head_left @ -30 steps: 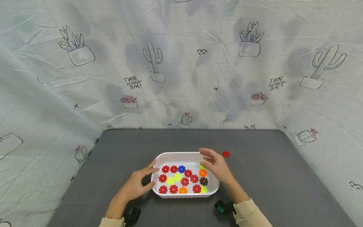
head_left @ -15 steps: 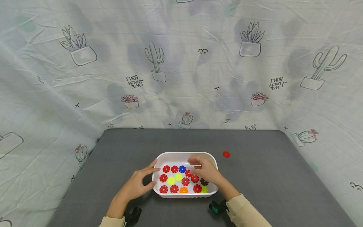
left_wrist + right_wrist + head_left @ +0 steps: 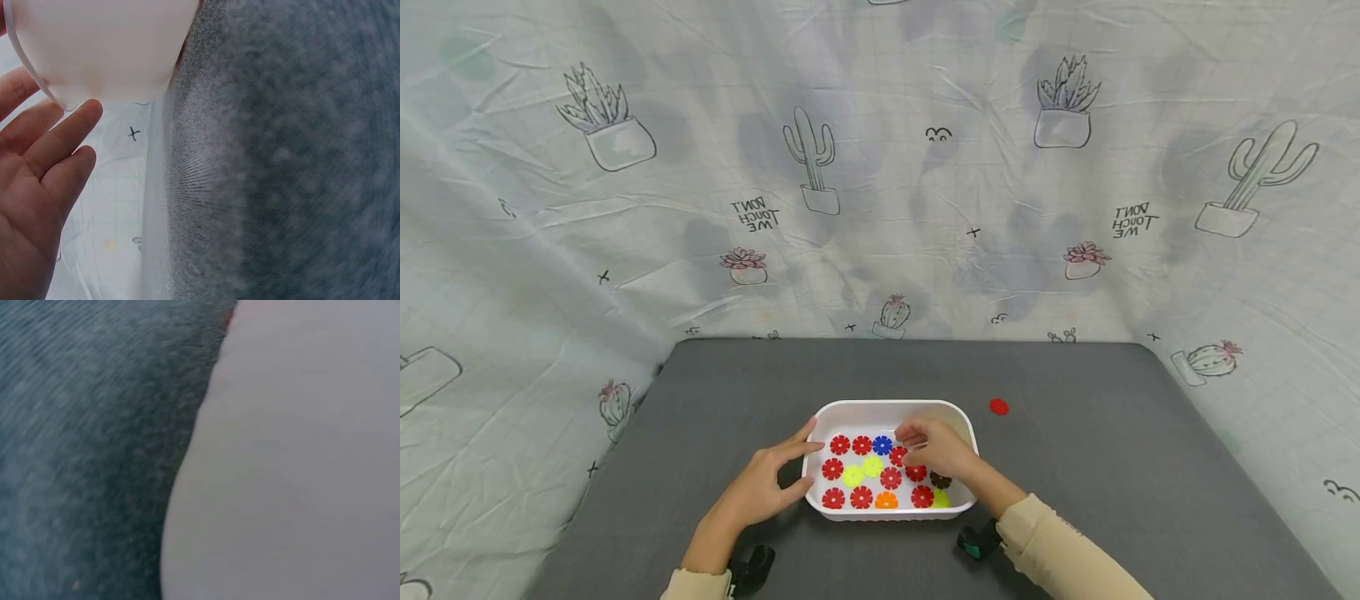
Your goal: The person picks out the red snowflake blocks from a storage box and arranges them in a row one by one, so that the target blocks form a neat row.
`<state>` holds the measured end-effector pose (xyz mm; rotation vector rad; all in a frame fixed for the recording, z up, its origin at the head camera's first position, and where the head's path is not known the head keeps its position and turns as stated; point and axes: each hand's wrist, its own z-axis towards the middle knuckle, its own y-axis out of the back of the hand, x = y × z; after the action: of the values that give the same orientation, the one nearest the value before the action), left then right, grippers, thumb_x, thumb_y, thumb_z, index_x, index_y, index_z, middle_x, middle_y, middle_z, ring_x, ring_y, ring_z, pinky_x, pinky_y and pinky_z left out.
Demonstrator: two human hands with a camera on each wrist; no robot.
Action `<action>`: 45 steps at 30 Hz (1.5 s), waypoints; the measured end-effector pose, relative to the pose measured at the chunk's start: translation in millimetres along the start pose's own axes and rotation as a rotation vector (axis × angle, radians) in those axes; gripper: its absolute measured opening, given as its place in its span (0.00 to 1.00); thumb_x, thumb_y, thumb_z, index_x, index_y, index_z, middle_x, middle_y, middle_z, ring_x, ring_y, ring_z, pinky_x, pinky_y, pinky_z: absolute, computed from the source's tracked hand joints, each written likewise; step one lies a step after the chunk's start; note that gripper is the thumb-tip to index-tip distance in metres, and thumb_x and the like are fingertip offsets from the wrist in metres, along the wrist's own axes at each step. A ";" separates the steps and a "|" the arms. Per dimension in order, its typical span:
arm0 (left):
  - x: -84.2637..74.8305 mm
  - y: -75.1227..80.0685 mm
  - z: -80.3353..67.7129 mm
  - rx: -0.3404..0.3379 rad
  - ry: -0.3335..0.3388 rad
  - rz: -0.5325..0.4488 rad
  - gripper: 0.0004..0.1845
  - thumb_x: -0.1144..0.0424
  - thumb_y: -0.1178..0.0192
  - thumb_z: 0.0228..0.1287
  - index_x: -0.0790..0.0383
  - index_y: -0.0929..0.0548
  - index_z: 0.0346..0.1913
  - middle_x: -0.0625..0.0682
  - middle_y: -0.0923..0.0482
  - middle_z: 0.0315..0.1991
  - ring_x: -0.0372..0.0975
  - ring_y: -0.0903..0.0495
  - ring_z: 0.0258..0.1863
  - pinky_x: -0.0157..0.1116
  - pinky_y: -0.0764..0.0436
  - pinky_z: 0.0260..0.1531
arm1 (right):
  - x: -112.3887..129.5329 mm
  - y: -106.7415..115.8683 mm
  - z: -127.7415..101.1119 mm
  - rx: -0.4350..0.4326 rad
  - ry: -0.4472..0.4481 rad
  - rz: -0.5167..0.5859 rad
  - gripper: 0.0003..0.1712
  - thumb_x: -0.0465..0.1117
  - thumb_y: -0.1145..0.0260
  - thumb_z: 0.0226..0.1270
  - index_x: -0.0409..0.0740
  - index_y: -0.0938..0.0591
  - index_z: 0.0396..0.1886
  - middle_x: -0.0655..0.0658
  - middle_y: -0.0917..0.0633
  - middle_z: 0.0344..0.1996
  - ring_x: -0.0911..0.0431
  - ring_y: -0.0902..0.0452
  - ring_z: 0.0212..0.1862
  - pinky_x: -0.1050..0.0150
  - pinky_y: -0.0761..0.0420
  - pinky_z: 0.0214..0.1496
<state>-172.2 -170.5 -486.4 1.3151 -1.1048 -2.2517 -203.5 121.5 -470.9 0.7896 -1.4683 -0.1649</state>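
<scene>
A white plastic tray (image 3: 880,514) stands on the grey table in the head view, with toothed, snowflake-like plastic discs lying in it. Most are red, such as this red disc (image 3: 861,497); yellow, blue, orange and dark brown ones lie among them. At the tray's left rim my left hand (image 3: 766,487) rests with extended fingers. In the left wrist view its fingers touch the tray wall (image 3: 106,50). My right hand (image 3: 943,450) hovers inside the tray's right half, fingers bent and a gap before the thumb. A red disc (image 3: 898,456) is by its thumb; nothing shows held.
A lone red disc (image 3: 998,407) lies on the grey table (image 3: 1075,450) beyond the tray's back right corner. Patterned cloth (image 3: 880,167) hangs behind and at both sides. The tray's outer wall (image 3: 281,456) fills much of the right wrist view.
My right hand has moved left from the tray's back right corner towards its middle and a little lower, now covering the discs at the right. My left hand stays at the rim.
</scene>
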 end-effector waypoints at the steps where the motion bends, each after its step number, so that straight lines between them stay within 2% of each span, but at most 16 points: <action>1: 0.1 0.3 0.1 0.000 0.001 0.004 0.23 0.59 0.38 0.52 0.53 0.24 0.55 0.48 0.41 0.67 0.42 0.34 0.61 0.51 0.29 0.52 | 0.1 -0.3 0.2 0.008 -0.005 -0.007 0.18 0.32 0.34 0.51 0.37 0.22 0.44 0.42 0.19 0.42 0.49 0.24 0.45 0.54 0.23 0.49; 14: -1.4 1.6 0.4 0.012 0.021 -0.020 0.23 0.59 0.39 0.53 0.53 0.24 0.56 0.46 0.43 0.67 0.42 0.35 0.61 0.52 0.31 0.53 | -0.1 -8.8 7.9 0.005 -0.034 -0.164 0.20 0.36 0.30 0.48 0.44 0.22 0.44 0.48 0.18 0.40 0.54 0.24 0.43 0.57 0.23 0.49; 19: -1.8 1.7 0.6 0.010 0.005 0.000 0.23 0.59 0.39 0.53 0.54 0.24 0.55 0.49 0.42 0.67 0.44 0.34 0.61 0.53 0.30 0.52 | -0.2 -10.7 8.8 -0.015 -0.013 -0.244 0.19 0.35 0.30 0.47 0.43 0.21 0.42 0.48 0.18 0.38 0.56 0.24 0.41 0.59 0.22 0.48; 30: -4.7 0.8 0.3 0.015 0.042 -0.013 0.23 0.58 0.39 0.53 0.54 0.24 0.55 0.47 0.42 0.67 0.42 0.35 0.61 0.51 0.30 0.52 | -1.3 -16.4 9.8 -0.035 0.031 -0.366 0.17 0.36 0.29 0.47 0.44 0.22 0.39 0.51 0.22 0.33 0.60 0.29 0.36 0.64 0.23 0.44; 37: -4.8 0.7 0.2 0.011 0.049 -0.013 0.23 0.58 0.39 0.53 0.53 0.24 0.55 0.45 0.42 0.67 0.43 0.35 0.62 0.52 0.30 0.52 | -0.1 -19.8 10.0 -0.030 -0.007 -0.363 0.17 0.36 0.30 0.48 0.46 0.22 0.40 0.51 0.23 0.35 0.60 0.30 0.36 0.64 0.23 0.48; 45: -5.3 0.1 0.3 0.010 0.056 -0.012 0.23 0.58 0.39 0.53 0.54 0.24 0.55 0.46 0.42 0.67 0.43 0.36 0.62 0.52 0.31 0.53 | 2.0 -20.2 9.0 -0.028 -0.017 -0.385 0.14 0.36 0.30 0.48 0.49 0.21 0.37 0.51 0.27 0.38 0.60 0.31 0.40 0.63 0.24 0.51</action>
<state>-169.7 -167.2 -483.1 1.3830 -1.0934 -2.2067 -204.2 102.0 -481.5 1.0444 -1.3139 -0.4829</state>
